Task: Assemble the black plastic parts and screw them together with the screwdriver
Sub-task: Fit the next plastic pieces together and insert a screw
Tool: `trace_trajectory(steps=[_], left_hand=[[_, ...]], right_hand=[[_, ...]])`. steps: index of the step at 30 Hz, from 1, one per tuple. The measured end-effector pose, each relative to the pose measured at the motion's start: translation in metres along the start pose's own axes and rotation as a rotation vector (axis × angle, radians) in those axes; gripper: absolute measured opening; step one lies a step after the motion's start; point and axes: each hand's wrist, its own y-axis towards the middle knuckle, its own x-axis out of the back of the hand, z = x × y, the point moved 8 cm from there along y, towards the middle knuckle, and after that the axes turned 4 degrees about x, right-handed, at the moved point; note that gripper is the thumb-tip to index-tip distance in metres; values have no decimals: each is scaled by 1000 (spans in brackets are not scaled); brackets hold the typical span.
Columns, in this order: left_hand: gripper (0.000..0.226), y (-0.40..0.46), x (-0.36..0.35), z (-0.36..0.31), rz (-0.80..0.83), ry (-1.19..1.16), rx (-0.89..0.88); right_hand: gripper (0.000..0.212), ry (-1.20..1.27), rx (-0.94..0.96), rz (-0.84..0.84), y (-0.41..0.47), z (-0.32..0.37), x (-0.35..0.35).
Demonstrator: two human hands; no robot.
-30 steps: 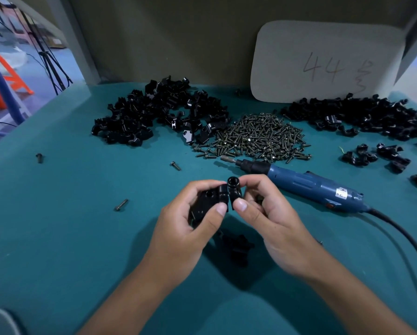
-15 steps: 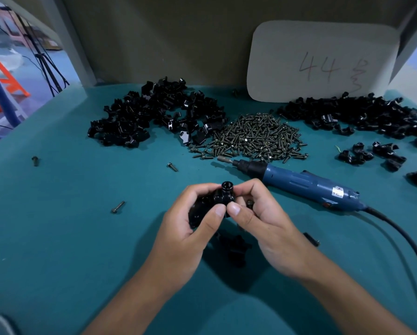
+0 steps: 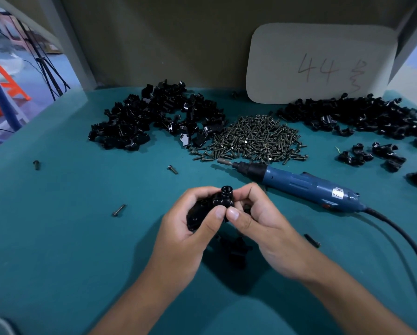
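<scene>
Both hands hold black plastic parts (image 3: 220, 201) together above the teal table. My left hand (image 3: 190, 228) grips the larger black part from the left, thumb on its front. My right hand (image 3: 256, 218) pinches the smaller part with a round socket on top, thumb tip beside the left thumb. The two parts are pressed against each other. The blue electric screwdriver (image 3: 299, 184) lies on the table just beyond my right hand, bit pointing left. Another black part (image 3: 236, 250) lies on the table under my hands.
A screw pile (image 3: 253, 139) sits behind the screwdriver. Black part heaps lie at back left (image 3: 154, 119) and back right (image 3: 357, 117). Loose screws (image 3: 118, 210) dot the table. The screwdriver's cable (image 3: 401, 238) runs off to the right. A card marked 44 (image 3: 321, 66) leans on the wall.
The two black parts have been brought closer and turned, so the round socket now points up. My thumbs have moved together on the front.
</scene>
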Motion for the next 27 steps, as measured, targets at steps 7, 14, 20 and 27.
trace_trajectory(steps=[7,14,20,27], left_hand=[[18,0,6,-1,-85,25,-6],[19,3,4,5,-43,-104,45],[22,4,7,11,-72,-49,47],[22,2,6,8,-74,-29,26]], right_hand=[[17,369,-163,-134,9,-11,10],[10,324,-124,-229,8,-3,30],[6,42,74,-260,4,17,32],[10,-135,165,-270,-2,24,25]])
